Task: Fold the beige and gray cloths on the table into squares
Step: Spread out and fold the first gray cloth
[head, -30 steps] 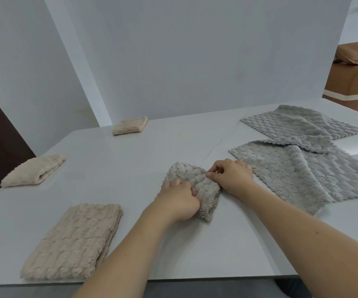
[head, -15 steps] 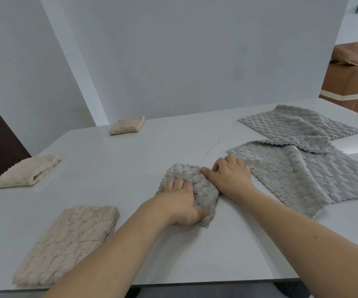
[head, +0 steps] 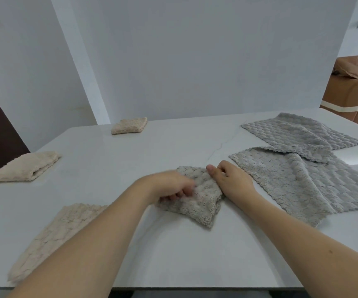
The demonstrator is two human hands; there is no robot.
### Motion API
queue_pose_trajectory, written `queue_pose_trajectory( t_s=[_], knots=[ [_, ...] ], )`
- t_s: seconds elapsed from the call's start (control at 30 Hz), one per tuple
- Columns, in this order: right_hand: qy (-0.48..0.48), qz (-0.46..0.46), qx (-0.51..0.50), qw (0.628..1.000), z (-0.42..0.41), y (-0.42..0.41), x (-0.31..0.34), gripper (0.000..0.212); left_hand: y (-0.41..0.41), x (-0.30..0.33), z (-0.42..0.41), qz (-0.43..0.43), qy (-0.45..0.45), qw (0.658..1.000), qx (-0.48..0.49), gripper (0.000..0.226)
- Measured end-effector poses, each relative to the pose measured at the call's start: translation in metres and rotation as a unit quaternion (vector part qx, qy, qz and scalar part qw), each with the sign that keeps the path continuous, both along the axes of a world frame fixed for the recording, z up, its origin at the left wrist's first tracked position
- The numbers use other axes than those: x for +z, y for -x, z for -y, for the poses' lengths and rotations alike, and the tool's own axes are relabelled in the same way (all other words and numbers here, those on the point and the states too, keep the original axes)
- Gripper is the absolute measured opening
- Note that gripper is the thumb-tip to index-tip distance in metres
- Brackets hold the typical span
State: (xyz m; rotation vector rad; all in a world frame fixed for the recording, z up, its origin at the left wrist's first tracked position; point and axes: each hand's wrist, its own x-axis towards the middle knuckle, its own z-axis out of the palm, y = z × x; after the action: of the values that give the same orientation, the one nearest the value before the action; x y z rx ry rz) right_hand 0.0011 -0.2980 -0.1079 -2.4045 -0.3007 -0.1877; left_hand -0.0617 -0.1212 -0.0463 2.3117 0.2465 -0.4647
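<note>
Lying a little in from the middle of the table's (head: 113,168) near edge, a folded gray cloth (head: 197,201) is held by both hands. The left hand (head: 171,186) is curled over its left side, fingers bent together and gripping the fabric, though motion blur hides the exact hold. The right hand (head: 231,181) is pressed on the cloth's right edge, fingers curled, thumb laid on the pile.

Two unfolded gray cloths are spread toward the right edge: a near one (head: 298,181) just beside the right hand and a far one (head: 298,131) whose corner overlaps it. Three folded beige cloths are set apart: one (head: 55,235) at the near left corner, partly covered by the left forearm, one (head: 26,166) at the left edge, one (head: 129,125) at the far edge. Open tabletop is left between these.

A pale, smooth tabletop, plain white walls and a brown sofa (head: 354,97) at far right are seen.
</note>
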Motion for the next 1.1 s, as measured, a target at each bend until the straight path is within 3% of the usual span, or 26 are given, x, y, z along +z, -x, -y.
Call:
queue_pose_trajectory(
  t_s=[0.1,0.2,0.37,0.53,0.7,0.87,1.0,1.1],
  knots=[
    [-0.016,0.004,0.001,1.0,0.0,-0.002,-0.003,0.053,-0.02,-0.006,-0.016,0.11,-0.075,0.98,0.148,0.039],
    [-0.023,0.002,-0.005,1.0,0.0,-0.008,-0.007,0.054,-0.028,-0.029,-0.012,0.109,-0.222,0.954,0.169,0.079],
    [-0.03,0.003,-0.016,0.999,-0.001,-0.012,-0.011,0.051,-0.025,-0.061,-0.003,0.264,-0.345,0.888,0.148,0.07],
    [-0.061,0.001,-0.023,0.998,-0.002,-0.011,-0.009,0.048,-0.024,-0.06,-0.001,0.269,-0.335,0.895,0.121,0.059],
    [-0.248,-0.043,0.011,0.968,0.003,-0.009,-0.011,0.047,-0.022,-0.059,-0.003,0.287,-0.295,0.906,0.095,0.051],
    [-0.275,-0.04,0.013,0.961,0.003,-0.008,-0.009,0.044,-0.015,-0.062,-0.004,0.382,-0.144,0.909,0.088,0.031],
    [-0.301,-0.055,-0.003,0.952,0.002,-0.001,-0.001,0.03,-0.009,-0.061,-0.003,0.414,-0.122,0.895,0.114,0.026],
    [-0.301,-0.1,0.0,0.948,-0.003,0.004,0.004,0.057,-0.011,-0.061,-0.003,0.417,-0.132,0.889,0.135,0.023]
  ],
)
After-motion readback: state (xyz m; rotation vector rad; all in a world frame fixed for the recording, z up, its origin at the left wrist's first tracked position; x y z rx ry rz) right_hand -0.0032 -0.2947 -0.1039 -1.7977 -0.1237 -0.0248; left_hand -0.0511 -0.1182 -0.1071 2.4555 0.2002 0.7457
